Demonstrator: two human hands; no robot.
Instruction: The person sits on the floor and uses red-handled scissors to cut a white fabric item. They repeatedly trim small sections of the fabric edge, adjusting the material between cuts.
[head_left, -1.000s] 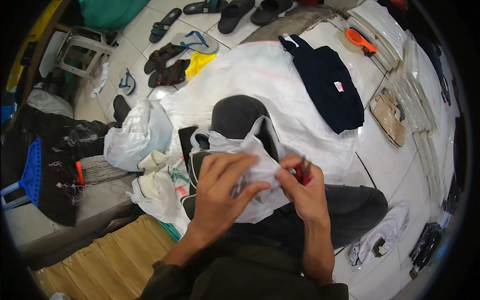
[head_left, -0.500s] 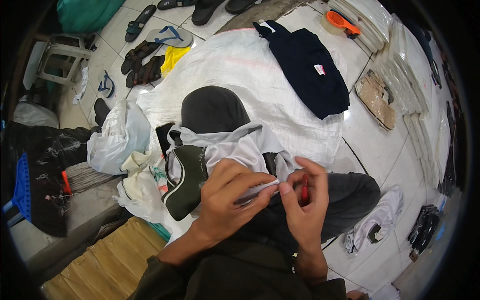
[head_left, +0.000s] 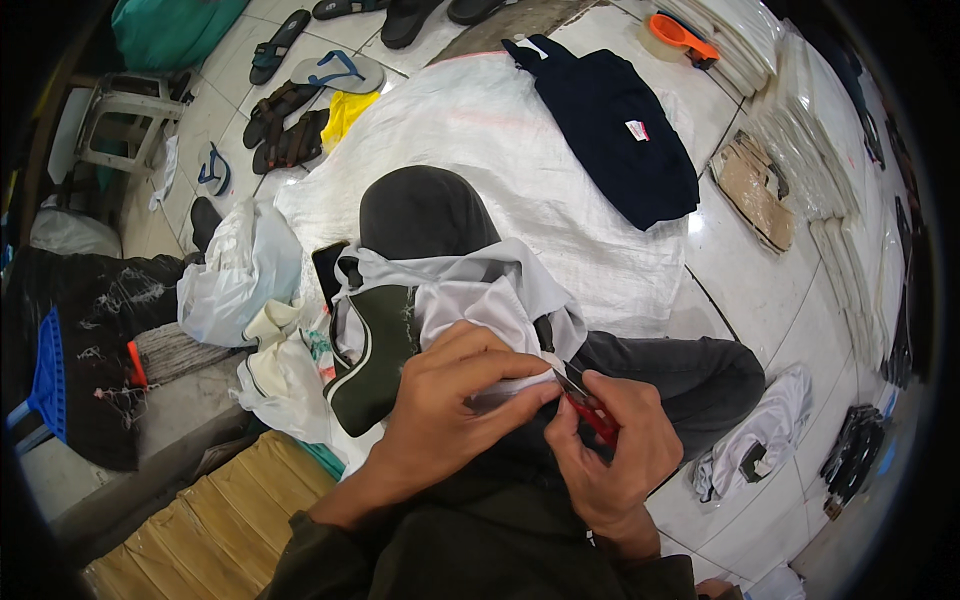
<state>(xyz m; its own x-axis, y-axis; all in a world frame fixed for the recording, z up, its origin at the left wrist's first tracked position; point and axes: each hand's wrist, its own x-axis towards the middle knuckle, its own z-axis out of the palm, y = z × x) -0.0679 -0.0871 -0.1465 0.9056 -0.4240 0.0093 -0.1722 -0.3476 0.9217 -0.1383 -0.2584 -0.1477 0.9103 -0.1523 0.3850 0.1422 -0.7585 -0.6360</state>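
Note:
Across my lap lies a white and dark green garment (head_left: 480, 305); its green panel (head_left: 372, 335) carries a white stripe and some loose threads. My left hand (head_left: 455, 395) pinches a white edge of this garment between thumb and fingers. Red-handled thread snips (head_left: 597, 412) sit in my right hand (head_left: 625, 445), closed around them, with the metal blades pointing at the pinched edge, close to my left fingertips. Whether the blades touch the cloth I cannot tell.
A white woven sheet (head_left: 590, 270) covers the floor ahead, with a folded navy garment (head_left: 625, 140) on it. At left lie a white plastic bag (head_left: 240, 270) and sandals (head_left: 290, 135). Plastic-wrapped stacks (head_left: 810, 140) and an orange tape dispenser (head_left: 683, 38) stand at right.
My right hand has turned the red snips from within the palm so that the blades now point at the cloth edge. The left hand keeps its pinch, almost unmoved.

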